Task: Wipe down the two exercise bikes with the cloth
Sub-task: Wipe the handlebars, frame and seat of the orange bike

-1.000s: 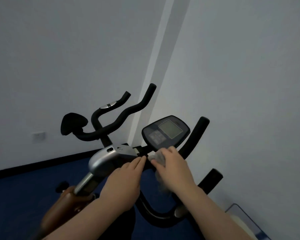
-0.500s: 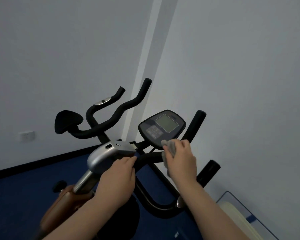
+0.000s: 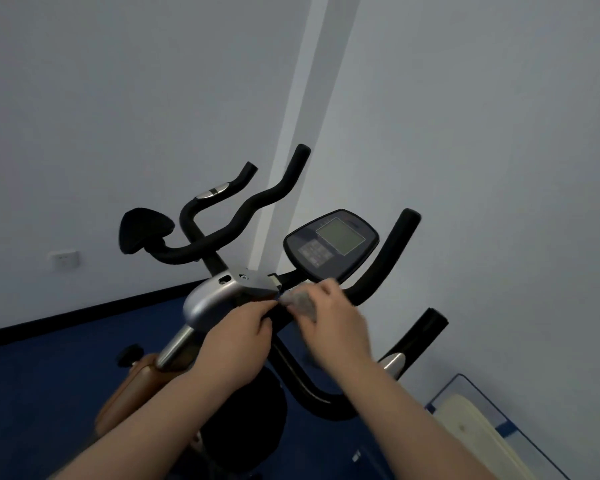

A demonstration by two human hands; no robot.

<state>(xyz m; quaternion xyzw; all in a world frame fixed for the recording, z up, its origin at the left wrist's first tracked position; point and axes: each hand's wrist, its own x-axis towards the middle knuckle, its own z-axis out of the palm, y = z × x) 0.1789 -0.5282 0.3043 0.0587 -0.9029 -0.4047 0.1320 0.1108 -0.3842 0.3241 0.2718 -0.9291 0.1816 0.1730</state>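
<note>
I see the right hand (image 3: pixel 333 327) holding the grey cloth (image 3: pixel 300 301), with the fingers curled round it, and pressing it on the black handlebar (image 3: pixel 388 258) of the near exercise bike (image 3: pixel 215 299), just below the console (image 3: pixel 331 242). The hand is a little blurred. The left hand (image 3: pixel 238 341) is at 9 o'clock from the cloth, and its fingers are curled on the bar beside the silver cover. The second bike's handlebar (image 3: pixel 257 206) stands at 11 o'clock, well apart, before the white wall (image 3: pixel 118 116). At 5 o'clock a cream board (image 3: pixel 482 431) leans low on the blue floor (image 3: pixel 42 382).
</note>
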